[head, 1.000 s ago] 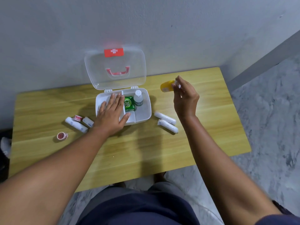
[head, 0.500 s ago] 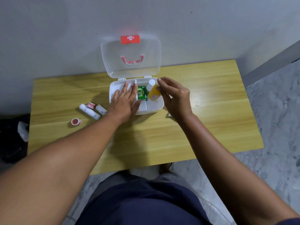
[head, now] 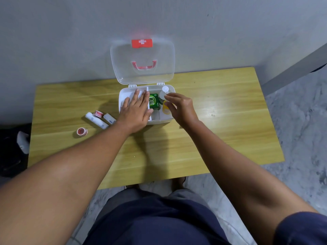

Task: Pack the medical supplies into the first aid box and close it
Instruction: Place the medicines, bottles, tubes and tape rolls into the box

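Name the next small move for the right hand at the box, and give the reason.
Probably let go of the yellow bottle and draw the right hand back. The bottle already sits inside the first aid box, beside the green pack, while rolls on the table remain unpacked.

The first aid box sits on the counter at its back edge, its lid standing open behind it against the wall. Inside the box, a carton lies mid-way, with a bottle and a second bottle to its right. Left of the box lie two rolls and a tape ring; another tape ring lies further left, nearer the front.
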